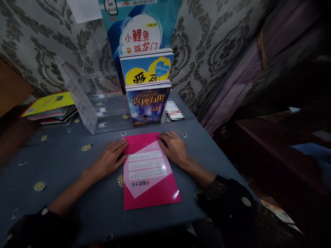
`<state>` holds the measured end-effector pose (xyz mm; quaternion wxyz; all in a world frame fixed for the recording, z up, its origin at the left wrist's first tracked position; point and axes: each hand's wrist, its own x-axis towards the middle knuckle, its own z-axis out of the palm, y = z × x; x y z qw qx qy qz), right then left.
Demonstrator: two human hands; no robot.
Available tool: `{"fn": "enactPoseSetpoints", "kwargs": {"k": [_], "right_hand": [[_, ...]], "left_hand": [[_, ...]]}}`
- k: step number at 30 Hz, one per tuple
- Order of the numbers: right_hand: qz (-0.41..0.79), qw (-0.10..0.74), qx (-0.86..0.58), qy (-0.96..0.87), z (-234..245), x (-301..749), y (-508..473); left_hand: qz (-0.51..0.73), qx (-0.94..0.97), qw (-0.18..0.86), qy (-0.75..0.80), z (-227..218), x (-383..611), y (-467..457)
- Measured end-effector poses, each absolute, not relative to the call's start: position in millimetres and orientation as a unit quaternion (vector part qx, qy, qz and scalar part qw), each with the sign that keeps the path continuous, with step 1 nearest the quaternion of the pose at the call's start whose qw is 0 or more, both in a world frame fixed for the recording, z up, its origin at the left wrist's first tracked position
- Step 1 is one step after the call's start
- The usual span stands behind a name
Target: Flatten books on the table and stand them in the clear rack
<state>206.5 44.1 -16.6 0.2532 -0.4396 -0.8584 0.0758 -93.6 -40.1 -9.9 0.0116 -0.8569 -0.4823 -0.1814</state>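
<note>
Pink booklet (148, 172): lies flat on the blue tablecloth (64, 162), directly in front of me, back cover up, with a pale panel of print across its middle. Its far edge sits near the foot of the upright books.

My left hand (110, 160): palm down on the cloth, fingers extended and slightly spread, fingertips touching the booklet's upper left edge. It grips nothing.

My right hand (174, 148): palm down, fingers loosely extended, resting on the booklet's upper right corner. It likewise grips nothing.

Surroundings: three books stand upright behind the booklet, one in front of the other: a dark blue book (147, 105) nearest, a yellow and blue book (146, 69) behind it, and a tall light blue book (142, 31) at the back. A clear plastic stand (85, 100) sits just left of them. A stack of flat books (51, 108) lies at the table's far left, well apart from my hands.
</note>
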Motion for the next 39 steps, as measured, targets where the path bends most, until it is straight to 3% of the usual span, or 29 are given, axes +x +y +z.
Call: {"fn": "enactPoseSetpoints", "kwargs": {"k": [23, 39], "right_hand": [[0.084, 0.216, -0.444, -0.866, -10, 205, 38], [0.16, 0.259, -0.438, -0.846, -11, 207, 44]], "left_hand": [[-0.139, -0.885, -0.001, -0.445, -4, -78, -8], [-0.116, -0.917, -0.026, -0.38, -1, -22, 22]]}}
